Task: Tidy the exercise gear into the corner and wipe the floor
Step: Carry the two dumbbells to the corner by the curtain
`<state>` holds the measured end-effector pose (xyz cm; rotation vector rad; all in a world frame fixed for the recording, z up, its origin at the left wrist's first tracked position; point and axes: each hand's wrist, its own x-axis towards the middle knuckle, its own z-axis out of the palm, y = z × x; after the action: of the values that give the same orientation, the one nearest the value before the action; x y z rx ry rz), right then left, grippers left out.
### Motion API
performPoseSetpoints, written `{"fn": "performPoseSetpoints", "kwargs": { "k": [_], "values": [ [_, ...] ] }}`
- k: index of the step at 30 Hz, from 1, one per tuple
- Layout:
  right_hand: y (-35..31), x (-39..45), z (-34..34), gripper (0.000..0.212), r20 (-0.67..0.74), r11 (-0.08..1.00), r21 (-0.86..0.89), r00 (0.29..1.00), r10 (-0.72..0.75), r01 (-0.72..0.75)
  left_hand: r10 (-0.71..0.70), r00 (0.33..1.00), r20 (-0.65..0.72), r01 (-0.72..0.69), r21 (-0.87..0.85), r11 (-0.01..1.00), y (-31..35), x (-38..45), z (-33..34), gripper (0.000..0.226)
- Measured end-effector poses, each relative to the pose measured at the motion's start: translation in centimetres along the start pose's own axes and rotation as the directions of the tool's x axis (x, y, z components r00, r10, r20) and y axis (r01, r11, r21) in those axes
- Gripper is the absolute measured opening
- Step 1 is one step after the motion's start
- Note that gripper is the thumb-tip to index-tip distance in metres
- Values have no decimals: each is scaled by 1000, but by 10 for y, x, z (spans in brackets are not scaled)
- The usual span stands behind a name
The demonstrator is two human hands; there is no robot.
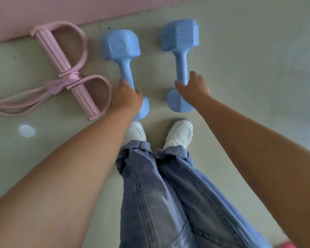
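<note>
Two light blue dumbbells lie side by side on the pale floor just ahead of my white shoes. My left hand wraps over the handle of the left dumbbell, near its closer head; its far head is marked 2kg. My right hand curls round the lower handle of the right dumbbell, thumb on the left side and fingers on the right. Both dumbbells appear to rest on the floor. A pink pedal resistance band lies to the left of them, its straps trailing off the left edge.
A pink mat or wall base runs along the top edge, touching the band's far end. My legs in blue jeans fill the lower middle. A small pink-red object peeks in at the bottom right corner. Dark specks dot the floor.
</note>
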<state>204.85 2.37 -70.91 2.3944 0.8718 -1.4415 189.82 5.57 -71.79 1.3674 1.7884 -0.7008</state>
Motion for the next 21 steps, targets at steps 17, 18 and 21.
{"fn": "performPoseSetpoints", "kwargs": {
  "k": [17, 18, 21],
  "values": [
    [5, 47, 30, 25, -49, 924, 370, 991, 123, -97, -85, 996, -31, 72, -305, 950, 1, 31, 2, 41],
    [9, 33, 28, 20, -33, 919, 381, 993, 117, -96, -89, 995, -41, 75, -275, 958, 2, 17, -5, 46],
    [19, -22, 18, 20, 10, 904, 413, 993, 117, -110, -71, 997, -4, 67, -288, 955, 1, -28, -24, 49]
  ]
}}
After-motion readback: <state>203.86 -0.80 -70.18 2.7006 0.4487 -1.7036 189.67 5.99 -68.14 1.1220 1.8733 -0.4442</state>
